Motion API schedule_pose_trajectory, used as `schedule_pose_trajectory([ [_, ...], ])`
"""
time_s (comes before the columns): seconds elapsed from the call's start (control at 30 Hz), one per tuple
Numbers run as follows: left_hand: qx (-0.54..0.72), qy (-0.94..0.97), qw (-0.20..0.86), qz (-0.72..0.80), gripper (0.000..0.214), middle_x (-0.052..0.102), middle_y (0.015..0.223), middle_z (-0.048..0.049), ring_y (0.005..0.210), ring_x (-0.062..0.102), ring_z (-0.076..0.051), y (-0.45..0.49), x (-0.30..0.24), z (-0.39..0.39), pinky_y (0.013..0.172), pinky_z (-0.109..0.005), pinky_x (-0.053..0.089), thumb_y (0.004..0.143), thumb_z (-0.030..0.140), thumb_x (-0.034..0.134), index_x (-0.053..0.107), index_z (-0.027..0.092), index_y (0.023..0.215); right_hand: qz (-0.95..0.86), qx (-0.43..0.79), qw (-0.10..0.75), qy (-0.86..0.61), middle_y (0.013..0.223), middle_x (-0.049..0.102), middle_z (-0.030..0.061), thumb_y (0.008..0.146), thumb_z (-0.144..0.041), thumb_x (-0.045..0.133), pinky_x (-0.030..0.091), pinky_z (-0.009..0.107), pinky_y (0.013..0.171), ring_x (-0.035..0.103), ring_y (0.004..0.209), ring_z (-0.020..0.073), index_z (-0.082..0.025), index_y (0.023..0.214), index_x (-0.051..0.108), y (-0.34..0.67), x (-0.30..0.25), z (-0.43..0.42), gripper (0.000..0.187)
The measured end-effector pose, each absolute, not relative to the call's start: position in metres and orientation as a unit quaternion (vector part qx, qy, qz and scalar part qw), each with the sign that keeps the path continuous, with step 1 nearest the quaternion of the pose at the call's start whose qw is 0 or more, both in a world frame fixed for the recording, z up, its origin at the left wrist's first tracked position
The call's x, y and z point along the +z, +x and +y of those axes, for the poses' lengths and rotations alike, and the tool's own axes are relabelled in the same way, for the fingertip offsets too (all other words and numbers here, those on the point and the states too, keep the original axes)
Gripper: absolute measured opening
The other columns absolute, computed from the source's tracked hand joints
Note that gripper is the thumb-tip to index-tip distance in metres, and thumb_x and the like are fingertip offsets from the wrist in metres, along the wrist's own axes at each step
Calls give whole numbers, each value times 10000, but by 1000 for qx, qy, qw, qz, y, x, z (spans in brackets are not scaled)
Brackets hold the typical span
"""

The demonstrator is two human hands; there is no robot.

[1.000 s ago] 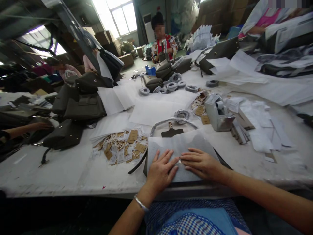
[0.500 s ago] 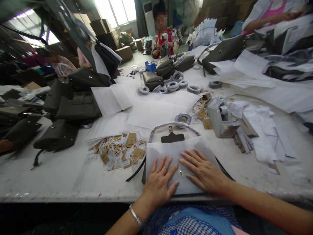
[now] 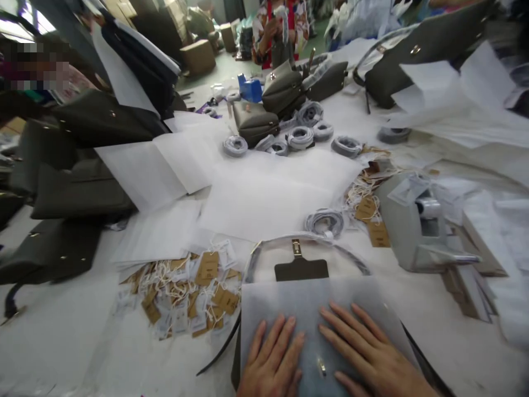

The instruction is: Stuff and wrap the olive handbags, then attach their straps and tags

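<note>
A dark handbag [image 3: 236,358] lies at the near edge of the table with a translucent white sheet [image 3: 306,303] spread over its front. A small gold clasp [image 3: 321,366] pokes up through the sheet. Beyond the sheet's far edge show the bag's dark flap tab [image 3: 301,269] with a gold buckle and its wrapped handle [image 3: 252,259]. My left hand [image 3: 270,358] rests flat on the left part of the sheet, fingers stretched out. On the right part lies my right hand [image 3: 372,353], fingers spread. Neither hand grips anything.
Tangled brown and white tags [image 3: 194,292] lie left of the bag. A grey tape dispenser [image 3: 413,226] stands to the right. White sheets [image 3: 264,193], wrapped strap coils [image 3: 300,138] and dark handbags [image 3: 82,187] cover the table farther off. A person [image 3: 273,33] sits across.
The view has tipped down and come closer, so the bag appears larger and lower. Both hands stay flat on the sheet, with little visible shift over it.
</note>
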State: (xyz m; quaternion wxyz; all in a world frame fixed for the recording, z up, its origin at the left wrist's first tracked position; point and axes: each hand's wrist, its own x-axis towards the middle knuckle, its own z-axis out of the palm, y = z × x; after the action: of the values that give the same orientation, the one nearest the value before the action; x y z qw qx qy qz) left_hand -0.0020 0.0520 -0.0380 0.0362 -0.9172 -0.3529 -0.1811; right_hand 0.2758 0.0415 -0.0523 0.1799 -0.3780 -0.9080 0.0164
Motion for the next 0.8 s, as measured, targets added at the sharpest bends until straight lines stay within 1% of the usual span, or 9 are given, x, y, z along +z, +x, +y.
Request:
schedule_pose_trajectory([
  [0.07,-175,-918,21,-356,353,698,1262,-39,1226,592,-167,-4,-35,61,1187,-323,266,1004,312,427,671,180,1223,-900,26,202,-386,1412,571,125,928,-332,576,367,406,1152,511,1329,258,-147,1371,577,278,-58,46,481],
  [0.17,-140,-918,1,-371,347,697,1267,4,1177,614,-121,-3,-21,82,1144,-241,302,1014,300,425,646,193,1260,-887,60,190,-417,1375,608,103,965,-238,517,442,377,1088,561,1277,232,-165,1377,565,283,-53,59,421],
  [0.2,-127,-913,-4,-387,353,694,1274,2,1175,615,-129,-1,-16,90,1139,-252,312,1016,324,434,633,192,1276,-883,71,175,-429,1371,613,95,977,-245,502,459,394,1070,576,1258,239,-172,1385,557,284,-49,65,418],
  [0.27,-105,-901,-16,-421,409,696,1266,-29,1178,617,-185,3,-9,105,1152,-348,323,1012,425,442,613,177,1287,-877,79,147,-450,1356,625,98,999,-329,483,462,459,1050,602,1216,273,-171,1381,557,287,-39,78,420],
  [0.37,-85,-899,-68,-425,486,724,1158,-67,1091,650,-236,7,-6,120,1109,-466,386,986,539,418,622,166,1220,-875,75,139,-458,1261,681,115,1011,-459,444,450,505,1009,650,1102,298,-156,1310,604,288,-25,94,455],
  [0.5,-73,-892,-158,-417,434,698,964,-58,897,658,-224,5,-3,124,999,-468,480,976,552,421,626,187,1091,-864,113,143,-469,1007,738,96,1024,-499,377,477,472,882,669,875,268,-189,1135,674,284,-11,103,443],
  [0.6,-90,-879,-197,-426,395,645,826,-37,792,616,-230,2,4,122,819,-429,522,960,566,446,617,210,966,-851,170,130,-479,840,697,67,999,-547,408,477,429,736,623,746,250,-229,967,679,282,-1,106,419],
  [0.7,-86,-871,-212,-434,360,602,755,-26,720,570,-230,3,7,120,677,-395,481,976,522,428,596,220,876,-849,208,119,-471,794,664,50,985,-551,445,453,401,702,599,722,240,-240,888,653,283,2,108,386],
  [0.8,-65,-877,-181,-439,368,602,738,-25,692,549,-236,6,3,121,665,-399,450,1000,486,379,589,221,856,-855,204,107,-464,789,657,49,1015,-511,403,432,389,719,600,739,241,-231,859,630,284,-4,109,393],
])
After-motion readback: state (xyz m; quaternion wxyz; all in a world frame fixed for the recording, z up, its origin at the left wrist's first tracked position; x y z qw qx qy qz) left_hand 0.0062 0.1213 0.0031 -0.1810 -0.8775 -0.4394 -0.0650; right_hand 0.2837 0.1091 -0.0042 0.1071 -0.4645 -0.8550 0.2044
